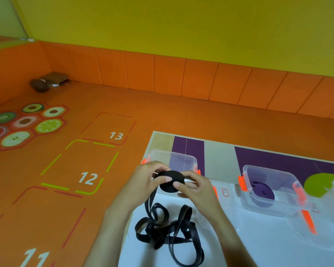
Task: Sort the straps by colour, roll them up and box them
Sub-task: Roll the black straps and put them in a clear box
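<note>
Black strap roll [171,181], left hand [146,179] and right hand [198,190] fingers [163,178] gripping it, floor numbers [88,178] 11, 12, 13.

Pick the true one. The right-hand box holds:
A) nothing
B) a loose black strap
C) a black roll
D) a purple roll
D: a purple roll lies inside the right box, while the black roll is pinched between the left hand and the right hand.
</note>
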